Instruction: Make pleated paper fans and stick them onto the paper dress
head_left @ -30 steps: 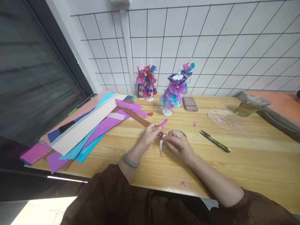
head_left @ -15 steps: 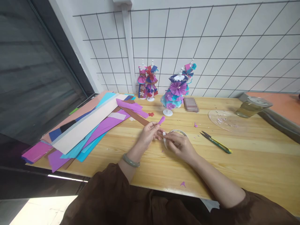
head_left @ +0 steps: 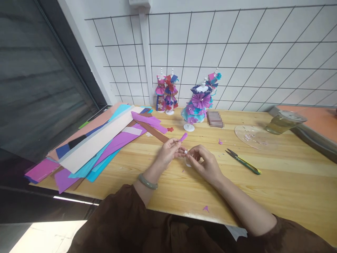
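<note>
My left hand (head_left: 168,154) is closed in a pinch on a narrow purple paper strip (head_left: 184,137), whose free end sticks up past the fingertips. A small white piece of tape (head_left: 185,152) shows at the tips of its lower fingers. Close on the right, my right hand (head_left: 206,163) is curled, its thumb and finger meeting at the tape. Part of a pale tape loop (head_left: 188,163) shows under these fingers; the rest is hidden behind the hand. A brown paper strip (head_left: 154,131) runs from the paper pile towards my left hand.
Layered coloured paper strips (head_left: 97,140) cover the table's left side. Small paper-dressed stands (head_left: 199,105) are at the back. Green-handled snips (head_left: 243,161) lie at right, near a clear round sheet (head_left: 249,136) and a cup (head_left: 284,123). A purple scrap (head_left: 206,209) lies near the front edge.
The longer white tape strip between my hands now shows as a small piece at the left fingertips. My right hand has turned and its fingers have bent; the tape loop has shifted left and down.
</note>
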`<state>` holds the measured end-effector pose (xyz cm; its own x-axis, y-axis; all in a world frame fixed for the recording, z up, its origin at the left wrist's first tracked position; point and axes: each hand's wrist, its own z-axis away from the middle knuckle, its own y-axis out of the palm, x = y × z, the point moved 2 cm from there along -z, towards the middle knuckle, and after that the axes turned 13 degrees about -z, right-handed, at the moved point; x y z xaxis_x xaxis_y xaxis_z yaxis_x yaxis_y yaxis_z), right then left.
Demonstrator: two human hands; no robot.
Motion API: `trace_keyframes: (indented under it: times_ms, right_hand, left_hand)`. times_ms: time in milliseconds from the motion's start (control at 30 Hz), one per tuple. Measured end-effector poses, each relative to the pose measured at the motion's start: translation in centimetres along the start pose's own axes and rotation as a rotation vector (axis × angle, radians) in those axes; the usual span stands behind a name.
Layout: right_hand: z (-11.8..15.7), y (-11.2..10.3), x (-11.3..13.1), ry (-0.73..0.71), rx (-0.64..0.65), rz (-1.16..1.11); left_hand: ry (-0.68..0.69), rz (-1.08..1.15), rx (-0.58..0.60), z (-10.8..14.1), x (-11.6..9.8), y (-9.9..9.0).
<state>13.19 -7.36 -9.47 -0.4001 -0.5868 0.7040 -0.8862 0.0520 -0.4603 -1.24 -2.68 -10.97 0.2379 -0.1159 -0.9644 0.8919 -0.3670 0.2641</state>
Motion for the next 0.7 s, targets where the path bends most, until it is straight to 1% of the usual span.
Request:
trace_keyframes:
  times_ms: [167, 367, 500, 633, 700]
  right_hand:
    - [-0.11, 0.04, 0.28, -0.027, 0.051, 0.049]
    - [-0.11, 0.13, 0.22, 0.079, 0.001, -0.06]
    - [-0.07, 0.39, -0.13, 0.197, -0.053, -0.23]
    - [-0.15, 0.68, -0.46, 0.359, -0.103, -0.484]
    - [-0.22, 0.78, -0.51, 0.416, -0.118, -0.599]
  left_hand:
    - [0.0, -0.08, 0.008, 0.17, -0.01, 0.46]
    - [0.051, -0.104, 0.035, 0.36, -0.11, 0.66]
    - [0.092, -0.102, 0.057, 0.43, -0.17, 0.71]
    - [0.107, -0.089, 0.064, 0.45, -0.19, 0.71]
    - [0.103, -0.083, 0.068, 0.46, -0.18, 0.67]
